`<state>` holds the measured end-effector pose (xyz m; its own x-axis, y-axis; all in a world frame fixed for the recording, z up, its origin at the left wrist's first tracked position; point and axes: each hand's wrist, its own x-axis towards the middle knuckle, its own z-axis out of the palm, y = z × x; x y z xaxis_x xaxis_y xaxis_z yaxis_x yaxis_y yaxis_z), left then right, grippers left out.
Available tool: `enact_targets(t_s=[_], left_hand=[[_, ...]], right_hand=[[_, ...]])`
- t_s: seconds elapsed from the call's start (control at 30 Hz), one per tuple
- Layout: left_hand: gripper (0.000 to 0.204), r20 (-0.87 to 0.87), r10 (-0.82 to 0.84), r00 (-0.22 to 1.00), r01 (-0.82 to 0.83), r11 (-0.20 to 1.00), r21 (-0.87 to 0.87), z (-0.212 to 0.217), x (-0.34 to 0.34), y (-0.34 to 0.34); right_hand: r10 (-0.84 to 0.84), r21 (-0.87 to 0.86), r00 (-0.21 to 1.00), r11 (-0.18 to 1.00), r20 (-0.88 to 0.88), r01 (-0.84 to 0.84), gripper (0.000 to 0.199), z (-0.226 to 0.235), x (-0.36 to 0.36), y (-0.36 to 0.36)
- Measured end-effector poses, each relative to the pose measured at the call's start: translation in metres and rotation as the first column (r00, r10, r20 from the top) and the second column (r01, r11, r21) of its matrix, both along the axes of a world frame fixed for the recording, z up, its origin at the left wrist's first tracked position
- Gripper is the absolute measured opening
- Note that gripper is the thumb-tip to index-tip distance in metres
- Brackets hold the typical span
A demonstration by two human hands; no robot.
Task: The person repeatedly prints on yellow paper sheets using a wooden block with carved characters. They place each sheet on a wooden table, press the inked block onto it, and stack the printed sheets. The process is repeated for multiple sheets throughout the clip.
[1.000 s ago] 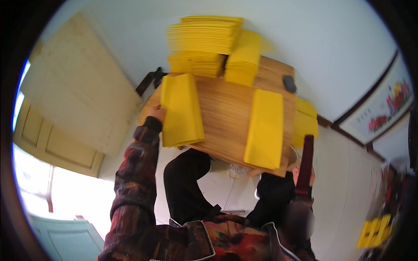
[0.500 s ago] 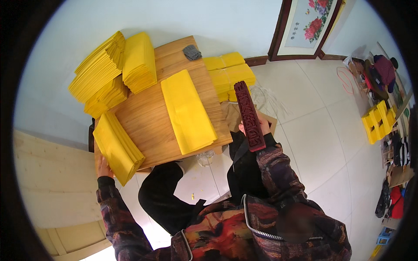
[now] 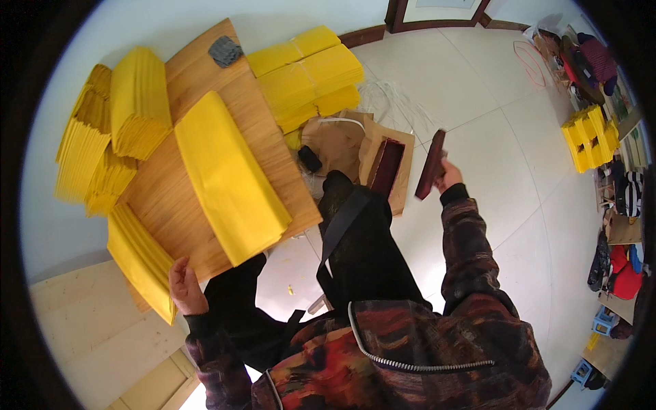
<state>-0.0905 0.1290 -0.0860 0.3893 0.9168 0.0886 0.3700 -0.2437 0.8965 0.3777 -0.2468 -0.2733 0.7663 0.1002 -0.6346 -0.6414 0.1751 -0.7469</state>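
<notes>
A wooden board (image 3: 181,198) lies tilted before me with a long stack of yellow paper (image 3: 229,174) across its middle. My left hand (image 3: 184,287) rests on the board's near edge, touching a second yellow paper stack (image 3: 140,260) that hangs off that edge. Off to the right of the board, above the floor, my right hand (image 3: 447,176) grips a dark red flat block (image 3: 430,164). Just left of it a dark red tray (image 3: 386,167) sits on a brown cardboard box (image 3: 383,171).
More yellow paper stacks (image 3: 140,102) lie at the board's far left, and others (image 3: 307,75) beyond its right corner. A grey pad (image 3: 224,51) sits on the board's far end. Yellow stacks (image 3: 591,137) and clutter line the right wall. White tiled floor (image 3: 492,205) surrounds me.
My right hand has swung away from the board's edge out over the floor, carrying the dark red block. The view has turned further; my left hand stays at the board's near edge.
</notes>
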Motion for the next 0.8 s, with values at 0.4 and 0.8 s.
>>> enact_targets(t_s=[0.4, 0.8], left_hand=[[0.024, -0.498, 0.090, 0.862, 0.169, 0.876, 0.451, -0.031, 0.054, 0.002], [0.042, -0.676, 0.121, 0.727, 0.381, 0.748, 0.543, -0.034, 0.032, 0.011]], right_hand=[[0.670, -0.879, 0.665, 0.038, -0.331, -0.475, 0.040, -0.159, -0.006, 0.083], [0.626, -0.881, 0.693, 0.020, -0.358, -0.473, 0.039, -0.193, -0.010, 0.117]])
